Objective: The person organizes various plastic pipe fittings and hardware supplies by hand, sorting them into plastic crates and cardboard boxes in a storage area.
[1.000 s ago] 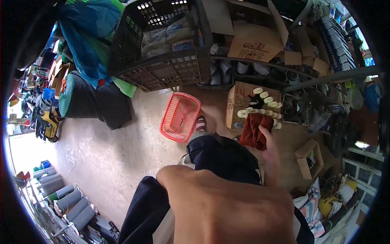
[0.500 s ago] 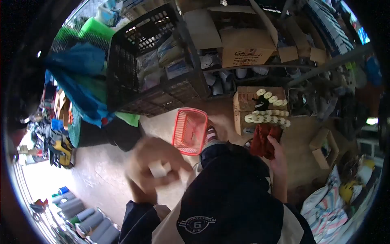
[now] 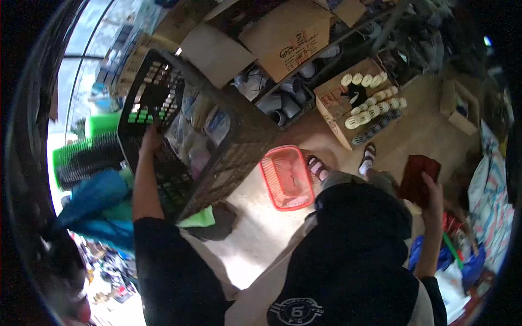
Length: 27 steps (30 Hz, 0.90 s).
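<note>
My left arm reaches out to the large black plastic crate (image 3: 234, 157), and my left hand (image 3: 151, 140) is at its left side, against the slotted wall. The fingers are dark and small there, so their grip is not clear. Several clear plastic packets (image 3: 209, 125) lie inside the crate. On the right, my right hand (image 3: 433, 194) is closed on a dark red folded cloth (image 3: 418, 176), held out beside my leg. A red plastic basket (image 3: 288, 179) with slotted walls stands on the floor by my foot.
A cardboard box (image 3: 340, 95) with rows of cream ribbed plastic pieces (image 3: 375, 108) and dark ones stands ahead. Open cartons and grey pipe fittings (image 3: 283, 103) fill the shelf behind. A small open carton (image 3: 459, 106) and a striped sack (image 3: 489, 195) are at right.
My left hand has moved from above the floor, where it was blurred, up to the crate. The dark red cloth has shifted right, away from the cardboard box, with my right hand. The view has turned.
</note>
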Each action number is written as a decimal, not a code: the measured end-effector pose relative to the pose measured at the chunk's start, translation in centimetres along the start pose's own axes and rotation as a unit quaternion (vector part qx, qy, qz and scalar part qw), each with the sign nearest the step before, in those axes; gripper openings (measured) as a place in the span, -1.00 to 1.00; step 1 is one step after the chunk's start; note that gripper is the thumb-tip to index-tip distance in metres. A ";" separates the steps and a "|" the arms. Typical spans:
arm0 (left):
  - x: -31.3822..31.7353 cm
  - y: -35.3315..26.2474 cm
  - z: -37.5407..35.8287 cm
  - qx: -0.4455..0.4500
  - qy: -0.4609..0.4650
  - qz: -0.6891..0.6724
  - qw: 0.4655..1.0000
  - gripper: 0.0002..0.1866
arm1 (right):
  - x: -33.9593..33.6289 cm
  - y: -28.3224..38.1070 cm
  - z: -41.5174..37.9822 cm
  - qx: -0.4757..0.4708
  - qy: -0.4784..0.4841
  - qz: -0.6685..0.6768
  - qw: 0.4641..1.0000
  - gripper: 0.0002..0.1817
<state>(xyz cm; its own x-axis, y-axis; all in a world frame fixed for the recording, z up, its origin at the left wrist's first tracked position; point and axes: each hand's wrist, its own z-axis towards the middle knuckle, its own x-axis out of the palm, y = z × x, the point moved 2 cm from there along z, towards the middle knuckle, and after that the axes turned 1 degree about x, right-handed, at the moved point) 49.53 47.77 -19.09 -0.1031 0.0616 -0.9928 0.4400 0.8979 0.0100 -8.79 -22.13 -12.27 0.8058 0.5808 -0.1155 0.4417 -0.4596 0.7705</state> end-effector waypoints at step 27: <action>-8.9 -10.8 -2.6 -0.198 -0.136 -0.435 0.868 -0.55 | 4.1 0.8 4.4 0.022 0.107 -0.015 0.994 -0.43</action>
<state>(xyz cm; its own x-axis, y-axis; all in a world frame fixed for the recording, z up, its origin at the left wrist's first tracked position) 43.44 38.69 -10.10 -0.0045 -0.7722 -0.6353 -0.0447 0.6349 -0.7713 -3.40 -23.05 -14.93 0.6914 0.7225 0.0025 0.4846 -0.4663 0.7401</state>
